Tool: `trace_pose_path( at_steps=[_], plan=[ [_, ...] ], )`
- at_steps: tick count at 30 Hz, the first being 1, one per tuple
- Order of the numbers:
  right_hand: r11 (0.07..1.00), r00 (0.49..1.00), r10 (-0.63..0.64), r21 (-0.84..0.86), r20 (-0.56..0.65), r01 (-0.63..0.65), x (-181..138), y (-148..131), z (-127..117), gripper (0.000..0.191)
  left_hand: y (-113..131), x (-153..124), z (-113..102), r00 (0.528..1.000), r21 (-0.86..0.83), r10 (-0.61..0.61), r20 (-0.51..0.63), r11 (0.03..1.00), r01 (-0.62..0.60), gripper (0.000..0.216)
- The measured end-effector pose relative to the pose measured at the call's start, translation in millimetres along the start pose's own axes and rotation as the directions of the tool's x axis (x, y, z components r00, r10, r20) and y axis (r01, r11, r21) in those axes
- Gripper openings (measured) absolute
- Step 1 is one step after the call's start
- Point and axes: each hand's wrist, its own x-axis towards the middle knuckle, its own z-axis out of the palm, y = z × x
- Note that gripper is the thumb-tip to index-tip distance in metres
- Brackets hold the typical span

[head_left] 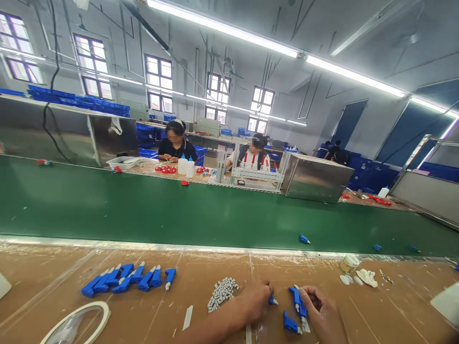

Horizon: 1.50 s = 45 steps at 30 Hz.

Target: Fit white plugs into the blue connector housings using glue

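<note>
My left hand (255,302) rests on the brown worktable with its fingers curled around a small blue plastic piece (273,300). My right hand (321,311) is closed on a longer blue plastic part (297,301) held just above the table. Another blue part (289,323) lies between my hands. A pile of small grey-white pieces (222,292) sits just left of my left hand. A row of several blue assembled parts (124,279) lies further left on the table.
A green conveyor belt (179,210) runs across beyond the table, carrying a few stray blue parts (304,239). A tape roll (77,322) lies at lower left, a small clear jar (348,263) at right. Two people sit working across the belt.
</note>
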Motion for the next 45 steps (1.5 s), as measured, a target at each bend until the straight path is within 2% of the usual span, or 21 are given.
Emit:
trace_pose_path(
  at_steps=[3,5,9,14,18,20,22,24,26,27,28,30,32,33,35,37,38,39,41,43,45],
  plan=[
    [0.989,0.999,0.027,-0.150,0.033,-0.022,59,5,-4,0.027,8,-9,-5,0.999,-0.039,0.052,0.014,0.998,-0.051,0.033],
    [0.967,0.996,0.083,-0.242,0.009,-0.079,103,10,-5,0.018,11,-18,-16,0.996,-0.089,0.080,-0.027,0.993,-0.082,0.038],
    [0.894,0.985,0.167,-0.414,-0.048,-0.172,171,25,-2,0.028,2,-45,-44,0.993,-0.160,0.002,-0.120,0.987,-0.021,0.034],
    [0.840,0.975,0.217,-0.502,-0.036,-0.206,204,41,10,0.029,-31,-77,-54,0.982,-0.220,-0.072,-0.175,0.975,0.032,0.017],
    [0.872,0.990,0.132,-0.481,0.049,-0.093,208,31,14,0.026,-45,-85,-47,0.966,-0.318,-0.133,-0.221,0.946,0.057,0.011],
    [0.905,0.992,0.016,-0.424,0.127,0.040,199,15,16,0.024,-43,-83,-43,0.953,-0.410,-0.175,-0.248,0.910,0.060,0.017],
    [0.923,0.965,-0.148,-0.321,0.219,0.214,175,-6,19,0.019,-36,-78,-40,0.922,-0.585,-0.264,-0.284,0.809,0.052,0.034],
    [0.905,0.896,-0.326,-0.174,0.303,0.388,137,-29,22,0.021,-27,-71,-39,0.890,-0.804,-0.392,-0.232,0.592,0.052,0.057],
    [0.860,0.809,-0.466,-0.032,0.358,0.510,89,-52,22,0.023,-15,-68,-42,0.891,-0.947,-0.452,-0.042,0.301,0.108,0.068],
    [0.836,0.769,-0.516,0.026,0.378,0.548,66,-63,21,0.023,-9,-68,-43,0.897,-0.965,-0.438,0.066,0.200,0.169,0.069],
    [0.803,0.719,-0.572,0.090,0.395,0.589,44,-74,19,0.026,-3,-71,-45,0.908,-0.963,-0.392,0.151,0.149,0.225,0.067],
    [0.713,0.609,-0.689,0.217,0.392,0.667,11,-92,15,0.031,8,-80,-47,0.916,-0.945,-0.317,0.245,0.136,0.299,0.059],
    [0.654,0.553,-0.752,0.298,0.359,0.696,-8,-102,13,0.029,14,-94,-47,0.914,-0.938,-0.303,0.270,0.133,0.322,0.048],
    [0.657,0.567,-0.753,0.316,0.335,0.685,-14,-103,14,0.027,16,-102,-47,0.908,-0.939,-0.317,0.273,0.117,0.324,0.042],
    [0.748,0.694,-0.662,0.319,0.285,0.582,-25,-99,20,0.028,15,-118,-46,0.901,-0.949,-0.341,0.267,0.069,0.308,0.036],
    [0.867,0.840,-0.464,0.340,0.280,0.366,-38,-89,32,0.037,10,-131,-45,0.906,-0.973,-0.367,0.212,0.010,0.232,0.037],
    [0.899,0.874,-0.365,0.364,0.321,0.242,-46,-83,39,0.037,6,-137,-45,0.908,-0.985,-0.383,0.168,-0.021,0.174,0.037],
    [0.907,0.875,-0.299,0.398,0.381,0.136,-55,-78,48,0.033,2,-143,-45,0.908,-0.991,-0.399,0.132,-0.056,0.120,0.037],
    [0.895,0.820,-0.258,0.447,0.512,0.003,-73,-72,66,0.030,-5,-152,-44,0.904,-0.990,-0.414,0.109,-0.123,0.064,0.035],
    [0.881,0.786,-0.252,0.471,0.565,-0.056,-88,-71,82,0.034,-12,-160,-42,0.904,-0.983,-0.408,0.128,-0.173,0.061,0.031],
    [0.872,0.780,-0.252,0.484,0.572,-0.073,-95,-76,92,0.038,-16,-165,-38,0.903,-0.976,-0.402,0.150,-0.208,0.069,0.025]
  ],
)
